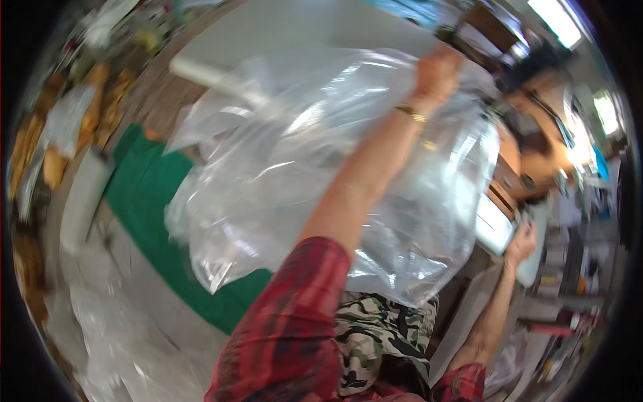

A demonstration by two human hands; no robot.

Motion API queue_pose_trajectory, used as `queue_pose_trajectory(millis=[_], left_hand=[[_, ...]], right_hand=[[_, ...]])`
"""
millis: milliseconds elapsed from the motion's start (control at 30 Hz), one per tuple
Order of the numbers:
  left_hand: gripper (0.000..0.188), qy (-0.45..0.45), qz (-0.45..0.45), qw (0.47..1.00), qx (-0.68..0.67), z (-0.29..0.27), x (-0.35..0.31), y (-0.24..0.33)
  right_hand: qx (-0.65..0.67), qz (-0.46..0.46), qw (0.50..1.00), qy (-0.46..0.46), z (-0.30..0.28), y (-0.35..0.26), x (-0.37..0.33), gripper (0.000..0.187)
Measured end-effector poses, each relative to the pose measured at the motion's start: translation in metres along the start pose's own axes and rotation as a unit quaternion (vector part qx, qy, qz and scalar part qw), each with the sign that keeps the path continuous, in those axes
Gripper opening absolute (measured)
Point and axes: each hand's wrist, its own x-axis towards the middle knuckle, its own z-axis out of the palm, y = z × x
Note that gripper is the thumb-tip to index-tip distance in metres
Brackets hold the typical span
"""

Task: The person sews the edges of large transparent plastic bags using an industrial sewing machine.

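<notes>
Across the middle of the head view, crumpled clear plastic sheeting (pixel 288 154) spreads over part of a green cloth (pixel 151 177) and reaches the camouflage trousers (pixel 382 328). At its upper right edge is the blurred left hand (pixel 439 74); whether it grips the film, I cannot tell. The right hand (pixel 521 242) is beside a white panel (pixel 494 224), its grip likewise unclear. The sheeting should handle as light, limp and slippery, easily creased, so gathered edges probably offer the surest hold.
</notes>
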Motion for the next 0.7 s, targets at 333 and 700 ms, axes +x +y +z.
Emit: queue_pose_trajectory(millis=[333, 700], left_hand=[[0.016, -0.047, 0.059, 0.995, 0.058, -0.009, 0.009, -0.055], [0.022, -0.102, -0.028, 0.993, 0.057, -0.021, 0.022, -0.02]], right_hand=[[-0.016, 0.089, 0.995, 0.043, 0.001, -0.037, -0.009, 0.029], [-0.017, 0.13, 0.991, 0.019, -0.011, -0.034, -0.016, 0.024]])
